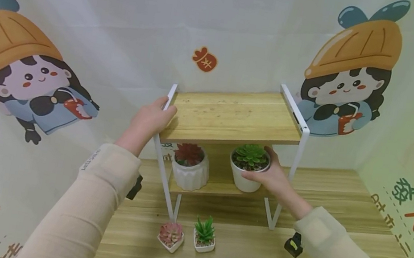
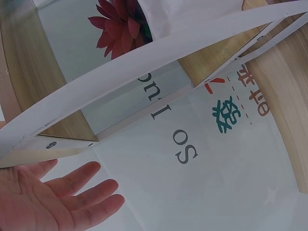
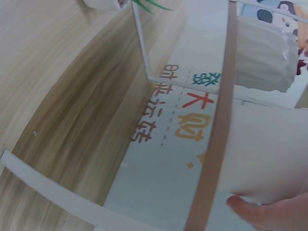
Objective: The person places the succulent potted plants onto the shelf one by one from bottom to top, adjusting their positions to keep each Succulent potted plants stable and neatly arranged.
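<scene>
The left hand (image 2: 60,199) lies beside a white shelf frame (image 2: 144,58), red leaves (image 2: 117,30) beyond.

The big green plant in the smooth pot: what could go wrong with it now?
The smooth white pot is near the front edge of the lower shelf, so it might tip off if the right hand lets go too soon. Its green plant could bump the top shelf if lifted.
</scene>
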Demonstrator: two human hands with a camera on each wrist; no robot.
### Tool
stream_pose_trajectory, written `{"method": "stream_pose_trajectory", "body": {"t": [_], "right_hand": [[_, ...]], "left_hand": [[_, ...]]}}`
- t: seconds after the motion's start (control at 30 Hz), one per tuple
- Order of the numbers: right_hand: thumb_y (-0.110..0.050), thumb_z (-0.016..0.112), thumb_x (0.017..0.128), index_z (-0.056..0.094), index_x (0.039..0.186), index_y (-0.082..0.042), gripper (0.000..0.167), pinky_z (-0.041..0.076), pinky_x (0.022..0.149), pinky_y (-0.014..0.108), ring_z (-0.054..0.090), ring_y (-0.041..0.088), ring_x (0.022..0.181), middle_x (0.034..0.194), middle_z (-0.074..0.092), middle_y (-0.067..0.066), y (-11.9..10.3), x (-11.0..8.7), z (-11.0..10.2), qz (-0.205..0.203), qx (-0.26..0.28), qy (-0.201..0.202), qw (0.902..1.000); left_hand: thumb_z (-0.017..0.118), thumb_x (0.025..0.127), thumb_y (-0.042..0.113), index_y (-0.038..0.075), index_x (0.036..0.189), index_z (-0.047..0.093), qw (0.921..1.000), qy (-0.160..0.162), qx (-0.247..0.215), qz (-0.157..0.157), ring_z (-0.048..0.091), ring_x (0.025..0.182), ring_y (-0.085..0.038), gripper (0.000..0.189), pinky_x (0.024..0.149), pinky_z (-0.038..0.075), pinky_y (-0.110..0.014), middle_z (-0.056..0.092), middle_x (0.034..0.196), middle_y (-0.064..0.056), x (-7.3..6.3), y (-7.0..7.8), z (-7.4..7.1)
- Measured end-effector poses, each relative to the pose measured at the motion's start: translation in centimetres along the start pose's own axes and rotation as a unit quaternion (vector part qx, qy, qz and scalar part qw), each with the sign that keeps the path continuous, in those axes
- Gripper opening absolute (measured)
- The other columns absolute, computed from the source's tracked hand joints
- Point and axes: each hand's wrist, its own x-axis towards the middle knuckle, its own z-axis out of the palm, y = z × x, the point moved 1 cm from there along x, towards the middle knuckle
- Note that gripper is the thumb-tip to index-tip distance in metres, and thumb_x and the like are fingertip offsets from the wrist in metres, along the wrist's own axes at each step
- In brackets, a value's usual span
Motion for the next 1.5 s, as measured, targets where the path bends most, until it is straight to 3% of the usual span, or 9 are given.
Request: {"method": "stream_pose_trajectory", "body": {"t": [0.2, 0.43, 0.5, 0.6, 0.77, 0.87, 1.07, 1.23, 1.5], "right_hand": [[-0.029, 0.077, 0.07, -0.011, 0.144, 0.001, 0.119, 0.014, 0.108, 0.056, 0.007, 0.042, 0.136, 0.149, -0.001, 0.027, -0.2, -1.8, -0.4, -0.009, -0.016, -0.013, 0.9998], [-0.025, 0.075, 0.074, -0.003, 0.145, 0.001, 0.108, 0.015, 0.107, 0.056, 0.005, 0.041, 0.137, 0.15, 0.001, 0.025, 0.6, -5.8, 0.4, -0.035, -0.027, 0.008, 0.999], [-0.016, 0.073, 0.076, 0.0, 0.145, 0.001, 0.102, 0.016, 0.107, 0.054, 0.006, 0.041, 0.137, 0.15, 0.003, 0.025, 1.3, -6.9, 1.1, -0.07, -0.004, 0.029, 0.9971], [-0.001, 0.069, 0.076, 0.01, 0.144, 0.004, 0.091, 0.024, 0.109, 0.033, 0.016, 0.038, 0.135, 0.148, 0.012, 0.026, 2.5, -8.2, 2.4, -0.15, 0.025, 0.073, 0.9856], [0.012, 0.066, 0.071, 0.025, 0.135, 0.011, 0.076, 0.03, 0.098, 0.01, 0.035, 0.007, 0.124, 0.136, 0.029, 0.031, 5.1, -9.0, 5.2, -0.248, 0.056, 0.078, 0.9639], [0.004, 0.068, 0.073, 0.026, 0.135, 0.009, 0.075, 0.035, 0.1, 0.022, 0.036, 0.006, 0.122, 0.136, 0.032, 0.03, 7.1, -8.8, 7.0, -0.213, 0.046, 0.016, 0.9759], [-0.02, 0.073, 0.076, 0.013, 0.143, 0.002, 0.092, 0.025, 0.101, 0.059, 0.023, 0.047, 0.129, 0.145, 0.019, 0.029, 10.3, -7.3, 10.6, -0.076, 0.009, -0.129, 0.9887], [-0.025, 0.079, 0.068, 0.012, 0.144, 0.003, 0.106, 0.024, 0.102, 0.06, 0.028, 0.047, 0.127, 0.142, 0.025, 0.032, 11.7, -5.6, 13.1, -0.05, -0.05, -0.134, 0.9884], [-0.02, 0.082, 0.065, 0.002, 0.141, 0.011, 0.114, 0.03, 0.1, 0.057, 0.041, 0.044, 0.12, 0.138, 0.034, 0.03, 12.4, -4.1, 14.8, -0.058, -0.038, -0.146, 0.9867]], "left_hand": [[0.026, 0.088, 0.041, 0.02, 0.148, 0.015, 1.0, -0.002, 0.003, -0.001, 0.035, 0.126, -0.041, 0.065, 0.096, 0.033, -0.05, 0.025, 0.148, -0.017, -0.1, 0.0, 0.0], [0.026, 0.088, 0.04, 0.02, 0.148, 0.015, 1.0, -0.001, 0.003, 0.001, 0.032, 0.129, -0.042, 0.065, 0.097, 0.033, -0.052, 0.024, 0.149, -0.016, -0.1, 0.1, 0.0], [0.027, 0.088, 0.04, 0.02, 0.148, 0.015, 1.0, -0.003, 0.003, 0.003, 0.031, 0.129, -0.042, 0.064, 0.097, 0.033, -0.052, 0.024, 0.149, -0.015, -0.1, 0.1, 0.0], [0.027, 0.088, 0.04, 0.019, 0.148, 0.015, 1.0, -0.004, 0.004, 0.005, 0.032, 0.128, -0.042, 0.064, 0.097, 0.034, -0.051, 0.024, 0.15, -0.014, -0.1, 0.1, 0.1], [0.027, 0.088, 0.04, 0.02, 0.148, 0.014, 1.0, -0.002, -0.001, 0.004, 0.034, 0.127, -0.041, 0.065, 0.096, 0.034, -0.05, 0.025, 0.149, -0.016, -0.1, 0.1, 0.1], [0.027, 0.088, 0.039, 0.019, 0.148, 0.015, 1.0, -0.001, -0.002, 0.005, 0.034, 0.127, -0.04, 0.065, 0.096, 0.034, -0.05, 0.025, 0.149, -0.016, -0.1, 0.1, 0.1], [0.027, 0.088, 0.039, 0.019, 0.148, 0.015, 1.0, -0.002, -0.006, 0.001, 0.032, 0.128, -0.04, 0.065, 0.098, 0.033, -0.05, 0.024, 0.149, -0.016, -0.1, 0.0, 0.0], [0.027, 0.087, 0.04, 0.02, 0.148, 0.015, 0.9999, -0.003, -0.009, 0.001, 0.032, 0.129, -0.04, 0.065, 0.098, 0.032, -0.051, 0.024, 0.15, -0.014, -0.1, -0.1, 0.0], [0.027, 0.087, 0.039, 0.02, 0.148, 0.015, 1.0, 0.002, -0.004, 0.005, 0.032, 0.129, -0.041, 0.065, 0.097, 0.033, -0.051, 0.025, 0.15, -0.013, 0.0, -0.1, 0.1]]}}
